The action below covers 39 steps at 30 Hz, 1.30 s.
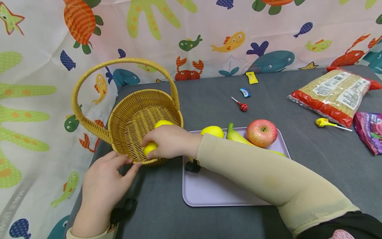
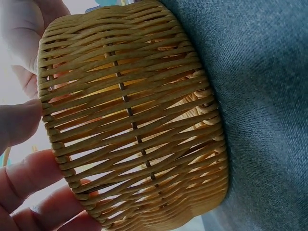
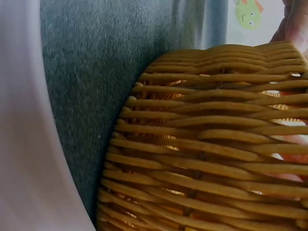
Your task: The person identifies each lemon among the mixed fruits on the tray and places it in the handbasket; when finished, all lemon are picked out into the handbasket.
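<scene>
A round wicker basket with a tall hoop handle stands on the left of the grey cloth. My left hand pinches its near rim between thumb and fingers; in the left wrist view the fingers lie along that rim. Over the near right rim reaches my right hand, its thumb and fingers curled round a yellow lemon inside the basket. A second lemon shows just behind that hand, partly covered by it. Woven slats fill most of the right wrist view.
Right of the basket, a lilac tray bears a lemon, a banana and an apple, partly behind my right sleeve. Beyond lie a red lollipop, small wrapped sweets, a yellow lollipop, a grain bag and a purple packet.
</scene>
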{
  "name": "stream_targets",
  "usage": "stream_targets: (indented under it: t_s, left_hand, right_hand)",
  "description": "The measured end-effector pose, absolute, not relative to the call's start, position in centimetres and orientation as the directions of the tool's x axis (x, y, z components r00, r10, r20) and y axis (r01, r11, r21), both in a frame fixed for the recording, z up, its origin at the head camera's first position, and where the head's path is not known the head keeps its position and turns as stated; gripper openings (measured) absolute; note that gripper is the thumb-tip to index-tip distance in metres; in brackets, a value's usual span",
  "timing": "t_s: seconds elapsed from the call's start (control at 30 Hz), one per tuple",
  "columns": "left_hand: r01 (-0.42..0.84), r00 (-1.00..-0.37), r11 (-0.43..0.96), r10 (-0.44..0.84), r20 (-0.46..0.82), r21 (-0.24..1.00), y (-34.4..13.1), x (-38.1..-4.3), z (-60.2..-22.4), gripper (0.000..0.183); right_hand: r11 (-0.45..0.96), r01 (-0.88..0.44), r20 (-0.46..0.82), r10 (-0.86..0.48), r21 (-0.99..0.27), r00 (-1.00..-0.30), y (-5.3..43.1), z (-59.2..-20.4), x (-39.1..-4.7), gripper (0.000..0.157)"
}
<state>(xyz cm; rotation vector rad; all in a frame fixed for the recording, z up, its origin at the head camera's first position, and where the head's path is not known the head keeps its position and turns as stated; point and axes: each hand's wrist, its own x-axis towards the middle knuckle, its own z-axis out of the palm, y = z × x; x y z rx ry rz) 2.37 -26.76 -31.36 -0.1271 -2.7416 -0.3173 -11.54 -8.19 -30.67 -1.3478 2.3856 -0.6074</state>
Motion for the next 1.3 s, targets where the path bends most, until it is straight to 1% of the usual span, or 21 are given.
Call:
stream_targets:
  t_s: [0.13, 0.33, 0.57, 0.7, 0.8, 0.9, 1.0, 1.07, 1.13, 1.3]
  left_hand:
    - [0.135, -0.924, 0.970, 0.050, 0.380, 0.200, -26.8, 2.3, -31.3, 0.020]
    - [0.117, -0.932, 0.973, 0.039, 0.360, 0.197, -26.9, 2.3, -31.3, 0.021]
    - [0.100, -0.937, 0.976, 0.027, 0.347, 0.193, -26.8, 2.6, -31.3, 0.022]
    - [0.112, -0.931, 0.976, 0.037, 0.363, 0.188, -26.8, 2.6, -31.2, 0.022]
    - [0.116, -0.929, 0.976, 0.041, 0.367, 0.185, -26.8, 2.6, -31.2, 0.022]
    - [0.114, -0.931, 0.976, 0.040, 0.362, 0.186, -26.7, 2.5, -31.2, 0.022]
    - [0.113, -0.933, 0.976, 0.039, 0.358, 0.188, -26.7, 2.5, -31.2, 0.022]
    - [0.113, -0.933, 0.975, 0.039, 0.358, 0.189, -26.7, 2.4, -31.2, 0.022]
    - [0.113, -0.933, 0.975, 0.039, 0.357, 0.190, -26.7, 2.3, -31.2, 0.022]
    - [0.106, -0.938, 0.975, 0.034, 0.345, 0.193, -26.7, 2.2, -31.3, 0.023]
  right_hand:
    - [0.438, -0.705, -0.079, -0.873, -0.558, -0.481, -8.0, -30.5, -11.8, 0.039]
    - [0.377, -0.657, -0.037, -0.882, -0.654, -0.469, -6.8, -29.4, -11.9, 0.035]
    - [0.313, -0.620, 0.051, -0.867, -0.719, -0.496, -2.3, -26.9, -10.8, 0.031]
    - [0.329, -0.630, 0.084, -0.841, -0.704, -0.534, 1.3, -26.4, -9.7, 0.029]
    - [0.374, -0.633, 0.085, -0.815, -0.677, -0.573, 4.1, -26.6, -8.9, 0.030]
    - [0.440, -0.605, 0.064, -0.772, -0.664, -0.632, 6.8, -26.8, -8.0, 0.031]
    - [0.513, -0.549, 0.032, -0.711, -0.661, -0.703, 9.3, -27.1, -7.1, 0.032]
    - [0.554, -0.528, 0.018, -0.679, -0.644, -0.734, 10.5, -27.4, -6.6, 0.033]
    - [0.595, -0.519, 0.004, -0.655, -0.614, -0.756, 11.5, -27.9, -6.1, 0.033]
    - [0.675, -0.510, -0.041, -0.622, -0.533, -0.782, 13.3, -29.1, -4.9, 0.033]
